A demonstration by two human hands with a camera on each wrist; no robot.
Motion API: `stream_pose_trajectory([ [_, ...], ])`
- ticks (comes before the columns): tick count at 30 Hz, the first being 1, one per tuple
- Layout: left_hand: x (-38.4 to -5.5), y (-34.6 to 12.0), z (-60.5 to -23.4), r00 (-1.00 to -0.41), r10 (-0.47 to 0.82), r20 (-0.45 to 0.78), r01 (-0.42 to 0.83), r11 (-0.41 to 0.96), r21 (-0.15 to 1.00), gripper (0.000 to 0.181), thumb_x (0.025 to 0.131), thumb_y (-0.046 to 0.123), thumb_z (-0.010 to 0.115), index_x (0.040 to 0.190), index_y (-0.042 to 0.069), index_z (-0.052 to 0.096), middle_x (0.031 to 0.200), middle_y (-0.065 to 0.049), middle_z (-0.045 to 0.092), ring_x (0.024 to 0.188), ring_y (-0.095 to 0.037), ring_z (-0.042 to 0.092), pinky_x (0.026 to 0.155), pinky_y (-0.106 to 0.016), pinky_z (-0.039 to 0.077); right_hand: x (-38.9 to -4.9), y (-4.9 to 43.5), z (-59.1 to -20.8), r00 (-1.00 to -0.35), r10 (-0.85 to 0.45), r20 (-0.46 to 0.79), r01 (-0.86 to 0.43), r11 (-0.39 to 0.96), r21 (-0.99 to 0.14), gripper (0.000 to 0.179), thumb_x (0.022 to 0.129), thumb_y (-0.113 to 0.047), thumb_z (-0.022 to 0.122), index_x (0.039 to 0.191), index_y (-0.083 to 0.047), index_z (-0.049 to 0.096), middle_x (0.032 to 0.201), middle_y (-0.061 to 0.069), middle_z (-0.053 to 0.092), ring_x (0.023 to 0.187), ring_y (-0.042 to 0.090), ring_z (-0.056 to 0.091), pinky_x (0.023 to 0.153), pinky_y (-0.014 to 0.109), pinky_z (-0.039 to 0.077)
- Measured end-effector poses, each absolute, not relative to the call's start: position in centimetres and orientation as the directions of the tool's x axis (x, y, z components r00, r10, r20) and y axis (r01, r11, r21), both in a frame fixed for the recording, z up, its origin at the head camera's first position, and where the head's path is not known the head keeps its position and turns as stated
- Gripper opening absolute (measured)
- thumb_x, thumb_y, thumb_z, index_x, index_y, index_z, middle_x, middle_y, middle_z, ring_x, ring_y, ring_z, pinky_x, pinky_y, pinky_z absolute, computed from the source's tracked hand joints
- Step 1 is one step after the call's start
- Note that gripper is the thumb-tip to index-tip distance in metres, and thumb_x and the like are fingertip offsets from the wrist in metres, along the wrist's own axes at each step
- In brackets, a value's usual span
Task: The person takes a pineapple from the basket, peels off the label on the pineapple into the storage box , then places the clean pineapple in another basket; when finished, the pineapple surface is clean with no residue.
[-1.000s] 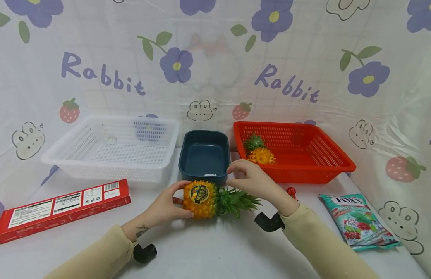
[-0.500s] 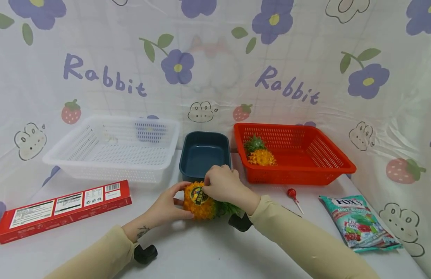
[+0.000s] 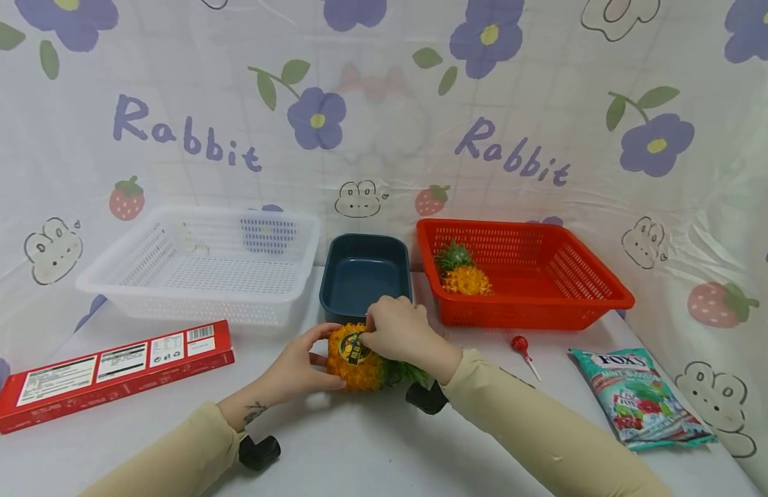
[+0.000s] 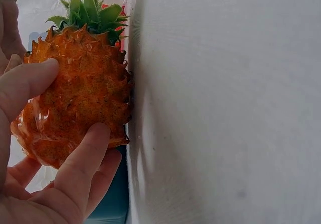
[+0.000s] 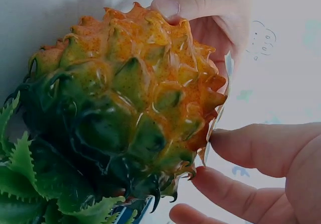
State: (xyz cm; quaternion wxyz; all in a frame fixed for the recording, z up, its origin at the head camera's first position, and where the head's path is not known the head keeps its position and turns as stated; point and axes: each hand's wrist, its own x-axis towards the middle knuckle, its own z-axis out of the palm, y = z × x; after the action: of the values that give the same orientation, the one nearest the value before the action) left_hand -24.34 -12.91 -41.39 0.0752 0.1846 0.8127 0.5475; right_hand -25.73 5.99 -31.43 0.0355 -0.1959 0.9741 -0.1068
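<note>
Holding one pineapple [image 3: 362, 374], another pineapple [image 3: 467, 281] in the red basket [image 3: 533, 315].

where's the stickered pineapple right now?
Head view, lower centre: the pineapple lies on its side just in front of the dark blue container, left hand gripping its left end, right hand at its sticker.

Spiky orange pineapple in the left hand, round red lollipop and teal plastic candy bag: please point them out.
Spiky orange pineapple [image 3: 361, 374], head view: its orange body.
Round red lollipop [image 3: 519, 344], head view: its candy head.
Teal plastic candy bag [image 3: 638, 399], head view: its printed front.
</note>
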Motion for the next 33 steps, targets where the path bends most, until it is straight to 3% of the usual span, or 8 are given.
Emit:
stream_pose_trajectory([
  [10, -24.6, -12.9, -41.4, -0.926, 0.37, 0.067, 0.208, 0.356, 0.911, 0.08, 0.07, 0.007, 0.079, 0.138, 0.01, 0.036, 0.136, -0.019, 0.039, 0.088, -0.023, 0.061, 0.079, -0.036, 0.054, -25.7, 5.8, -31.6, -0.923, -0.38, 0.062, -0.383, 0.889, -0.249, 0.011, 0.083, -0.02, 0.063, 0.074, -0.015, 0.067, 0.078, -0.002, 0.059, 0.077, 0.018, 0.052, 0.073, 0.042, 0.043],
  [16, -24.3, -12.8, -41.1, -0.928, 0.368, 0.062, 0.202, 0.355, 0.913, 0.08, 0.07, 0.013, 0.08, 0.137, 0.016, 0.037, 0.136, -0.014, 0.04, 0.088, -0.021, 0.061, 0.079, -0.034, 0.054, -25.4, 5.6, -31.3, -0.912, -0.396, 0.11, -0.411, 0.876, -0.252, 0.011, 0.082, -0.021, 0.064, 0.072, -0.016, 0.067, 0.08, -0.002, 0.06, 0.076, 0.017, 0.054, 0.071, 0.041, 0.045],
  [33, -24.5, -13.0, -41.4, -0.933, 0.357, 0.049, 0.183, 0.353, 0.918, 0.078, 0.069, 0.015, 0.081, 0.135, 0.022, 0.039, 0.138, -0.008, 0.041, 0.091, -0.021, 0.062, 0.079, -0.034, 0.055, -22.0, 4.5, -29.3, -0.804, -0.55, 0.228, -0.595, 0.759, -0.264, 0.01, 0.08, -0.018, 0.064, 0.071, -0.015, 0.068, 0.102, 0.001, 0.066, 0.092, 0.021, 0.056, 0.071, 0.039, 0.047],
])
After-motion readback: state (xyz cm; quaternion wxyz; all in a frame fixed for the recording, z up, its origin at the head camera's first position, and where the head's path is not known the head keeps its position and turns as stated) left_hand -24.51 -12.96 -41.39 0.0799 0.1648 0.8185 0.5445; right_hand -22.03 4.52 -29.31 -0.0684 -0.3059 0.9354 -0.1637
